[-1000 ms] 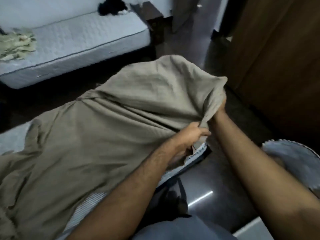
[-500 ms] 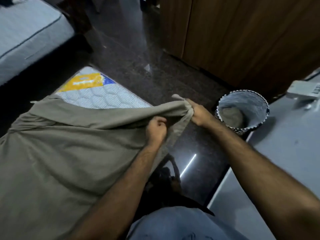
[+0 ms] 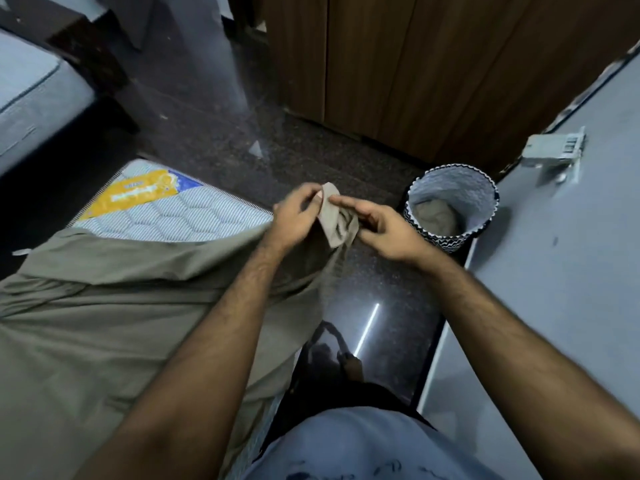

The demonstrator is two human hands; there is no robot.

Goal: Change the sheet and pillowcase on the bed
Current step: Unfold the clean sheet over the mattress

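From the head camera, both hands held up one corner of the tan sheet (image 3: 104, 306). The left hand (image 3: 298, 216) pinched it with curled fingers, and the right hand (image 3: 384, 230) pinched it too. The rest of the sheet lay over the mattress (image 3: 166, 216). A basket (image 3: 453, 206) stood near.

Dark speckled polished floor (image 3: 304, 157) reflecting light streak; wooden wardrobe (image 3: 398, 57) behind; grey door (image 3: 561, 271) right; patterned basket (image 3: 450, 206).
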